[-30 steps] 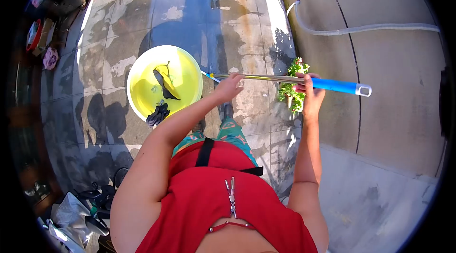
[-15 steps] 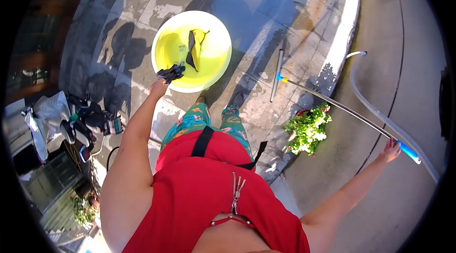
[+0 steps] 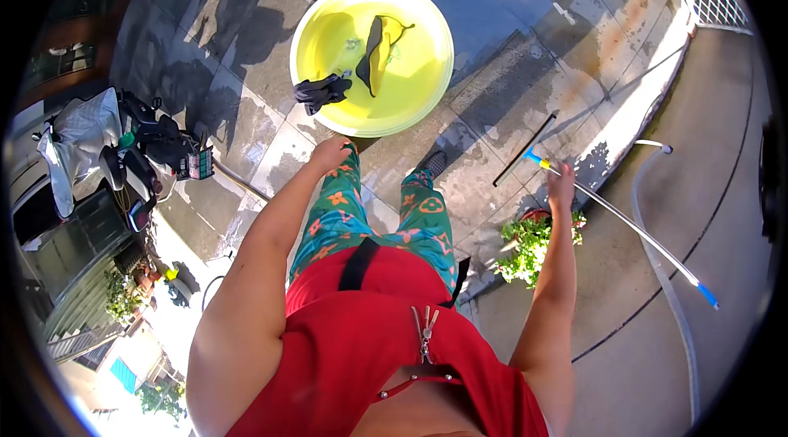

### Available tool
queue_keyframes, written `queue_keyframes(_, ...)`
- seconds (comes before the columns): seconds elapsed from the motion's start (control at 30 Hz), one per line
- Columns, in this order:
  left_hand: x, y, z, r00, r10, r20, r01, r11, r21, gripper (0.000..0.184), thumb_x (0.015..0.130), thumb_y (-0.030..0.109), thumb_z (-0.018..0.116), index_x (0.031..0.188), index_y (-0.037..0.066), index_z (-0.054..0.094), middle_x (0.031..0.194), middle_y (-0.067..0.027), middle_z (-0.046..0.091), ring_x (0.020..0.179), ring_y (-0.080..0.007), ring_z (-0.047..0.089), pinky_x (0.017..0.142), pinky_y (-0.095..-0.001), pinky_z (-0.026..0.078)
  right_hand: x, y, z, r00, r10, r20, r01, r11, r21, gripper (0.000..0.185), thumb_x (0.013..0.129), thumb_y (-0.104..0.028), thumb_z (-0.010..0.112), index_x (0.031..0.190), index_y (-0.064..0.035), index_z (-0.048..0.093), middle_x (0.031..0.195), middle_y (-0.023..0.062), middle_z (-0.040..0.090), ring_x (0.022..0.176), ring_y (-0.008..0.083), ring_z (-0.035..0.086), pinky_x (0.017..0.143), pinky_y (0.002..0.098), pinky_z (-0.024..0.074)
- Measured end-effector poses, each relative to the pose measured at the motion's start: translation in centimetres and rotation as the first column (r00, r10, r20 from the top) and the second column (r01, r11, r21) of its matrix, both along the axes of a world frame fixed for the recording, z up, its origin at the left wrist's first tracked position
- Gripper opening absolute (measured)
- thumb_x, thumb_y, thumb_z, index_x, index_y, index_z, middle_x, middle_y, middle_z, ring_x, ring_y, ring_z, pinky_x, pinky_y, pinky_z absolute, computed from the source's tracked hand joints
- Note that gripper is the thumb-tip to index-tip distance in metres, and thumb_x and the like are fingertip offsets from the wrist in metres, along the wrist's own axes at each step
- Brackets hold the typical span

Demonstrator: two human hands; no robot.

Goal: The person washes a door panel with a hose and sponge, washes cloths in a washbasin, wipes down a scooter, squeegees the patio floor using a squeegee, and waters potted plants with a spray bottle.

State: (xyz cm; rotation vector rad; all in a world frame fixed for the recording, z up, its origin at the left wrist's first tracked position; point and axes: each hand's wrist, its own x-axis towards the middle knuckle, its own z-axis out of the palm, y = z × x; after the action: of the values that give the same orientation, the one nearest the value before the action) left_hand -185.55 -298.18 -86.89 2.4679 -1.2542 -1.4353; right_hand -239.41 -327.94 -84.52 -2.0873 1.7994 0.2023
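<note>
Squeegee (image 3: 632, 226) at right hand (image 3: 561, 187), now near its blade (image 3: 510, 169) instead of the blue handle (image 3: 707, 296).
Whether this hand grips, I cannot tell; left hand (image 3: 331, 155), released, has left black cloth (image 3: 322, 93) beyond it on basin (image 3: 420, 68) rim.

Red top (image 3: 369, 355), zipper (image 3: 425, 334), green patterned trousers (image 3: 332, 207)

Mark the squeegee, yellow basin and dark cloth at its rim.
Squeegee (image 3: 630, 228): head view, on the pole.
Yellow basin (image 3: 447, 55): head view, right-hand rim.
Dark cloth (image 3: 322, 92): head view, middle of the bunched fabric.
</note>
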Motion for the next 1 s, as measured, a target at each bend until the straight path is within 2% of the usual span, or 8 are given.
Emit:
queue_keyframes(0.2,10.0,3.7,-7.2,0.980,0.038,0.197,-0.056,0.995,0.088,0.036,0.083,0.031,0.062,0.112,0.011,0.066,0.111,-0.0131,0.066,0.105,-0.0310,0.061,0.091,-0.0423,0.048,27.5,4.8,-6.1,0.839,0.455,0.297,-0.478,0.878,0.005,0.042,0.077,-0.015,0.069,0.119,-0.0118,0.061,0.130,0.0186,0.052,0.113,0.0365,0.054,0.094,0.0429,0.0455)
queue_keyframes(0.43,23.3,2.6,-16.4,0.958,-0.077,0.276,0.055,0.995,0.088,0.028,0.081,0.020,0.062,0.107,0.010,0.067,0.104,-0.0104,0.065,0.102,-0.0303,0.058,0.091,-0.0421,0.046,44.4,8.8,-19.8,0.842,0.464,0.276,-0.514,0.845,0.146,0.042,0.079,-0.019,0.068,0.120,-0.0142,0.061,0.130,0.0186,0.051,0.114,0.0348,0.053,0.092,0.0436,0.0473)
queue_keyframes(0.63,25.0,2.0,-28.7,0.761,-0.423,0.491,0.438,0.894,0.091,0.037,0.080,0.024,0.065,0.114,0.011,0.062,0.130,-0.0137,0.052,0.127,-0.0324,0.041,0.107,-0.0459,0.032,52.5,9.1,-36.6,0.904,0.411,0.117,-0.426,0.844,0.325,0.044,0.084,-0.023,0.063,0.127,-0.0167,0.056,0.138,0.0183,0.044,0.116,0.0363,0.051,0.091,0.0445,0.0486)
queue_keyframes(0.77,23.7,2.0,-36.3,0.686,-0.462,0.562,0.416,0.883,0.218,0.039,0.085,0.021,0.059,0.122,0.009,0.056,0.140,-0.0164,0.042,0.137,-0.0320,0.028,0.114,-0.0450,0.017,58.2,9.2,-45.2,0.862,0.498,0.093,-0.497,0.797,0.344,0.049,0.087,-0.026,0.061,0.135,-0.0232,0.050,0.147,0.0151,0.031,0.127,0.0336,0.042,0.093,0.0447,0.0476)
queue_keyframes(0.8,23.5,1.9,-38.5,0.634,-0.493,0.595,0.420,0.866,0.271,0.034,0.086,0.020,0.058,0.118,0.008,0.058,0.138,-0.0161,0.046,0.134,-0.0324,0.033,0.112,-0.0458,0.022,59.2,9.1,-46.8,0.838,0.535,0.112,-0.539,0.774,0.332,0.049,0.087,-0.026,0.061,0.135,-0.0253,0.049,0.150,0.0139,0.027,0.131,0.0330,0.038,0.095,0.0457,0.0461)
queue_keyframes(0.87,23.5,-1.0,-39.1,0.772,-0.491,0.403,0.353,0.859,0.371,0.027,0.086,0.020,0.059,0.112,0.012,0.061,0.126,-0.0166,0.056,0.121,-0.0310,0.049,0.101,-0.0442,0.038,60.5,9.8,-48.8,0.754,0.639,0.152,-0.657,0.725,0.208,0.045,0.090,-0.023,0.055,0.134,-0.0277,0.050,0.153,0.0108,0.023,0.136,0.0335,0.031,0.100,0.0493,0.0407)
queue_keyframes(0.93,22.1,-2.4,-42.7,0.907,-0.211,0.365,0.138,0.967,0.215,0.018,0.090,0.022,0.056,0.104,0.012,0.062,0.107,-0.0104,0.065,0.102,-0.0289,0.060,0.084,-0.0436,0.047,59.2,10.3,-53.4,0.597,0.802,0.030,-0.790,0.581,0.196,0.054,0.089,-0.024,0.057,0.140,-0.0304,0.041,0.154,0.0083,0.021,0.136,0.0309,0.033,0.103,0.0514,0.0372)
queue_keyframes(1.0,20.4,-4.7,-45.0,0.946,0.233,0.223,-0.195,0.964,-0.182,0.020,0.090,0.026,0.058,0.102,0.010,0.063,0.096,-0.0112,0.067,0.089,-0.0280,0.065,0.074,-0.0401,0.051,56.8,11.5,-56.5,0.634,0.766,0.104,-0.762,0.596,0.254,0.030,0.091,-0.021,0.047,0.118,-0.0179,0.058,0.141,0.0106,0.037,0.124,0.0302,0.043,0.099,0.0516,0.0375)
